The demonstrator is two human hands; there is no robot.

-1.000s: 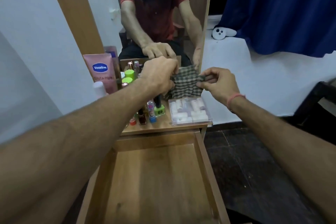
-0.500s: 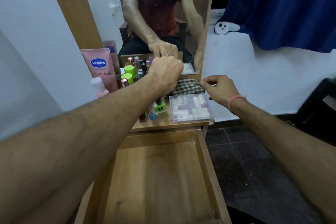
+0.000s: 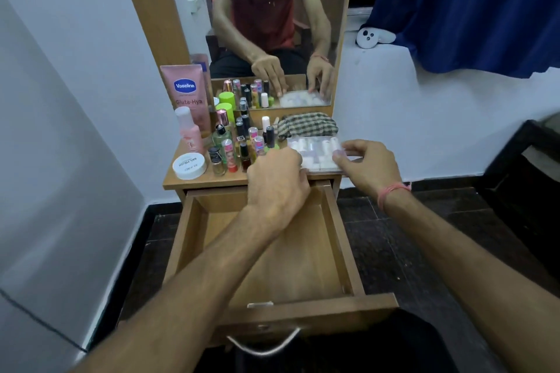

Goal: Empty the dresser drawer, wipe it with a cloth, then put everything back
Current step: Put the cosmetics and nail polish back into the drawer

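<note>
The wooden dresser drawer point(image 3: 344, 239) is pulled out and holds nothing. On the dresser top point(image 3: 206, 180) a clear plastic box point(image 3: 318, 150) of small white tubes sits at the right front. My left hand point(image 3: 275, 182) grips its left front corner, and my right hand point(image 3: 368, 166) pinches its right edge with the thumb on the lid. A checked cloth point(image 3: 307, 127) lies bunched behind the box, against the mirror point(image 3: 272, 9), with neither hand on it.
Several nail polish bottles point(image 3: 242, 142), a pink Vaseline tube point(image 3: 186, 94), a pink bottle point(image 3: 189, 133) and a white jar point(image 3: 189, 165) crowd the dresser's left half. A wall stands left. Dark furniture point(image 3: 530, 166) and a blue curtain point(image 3: 469, 9) are at right.
Both hands let go of the checked cloth, which now lies at the back of the dresser top. They came forward and took hold of the clear plastic box.
</note>
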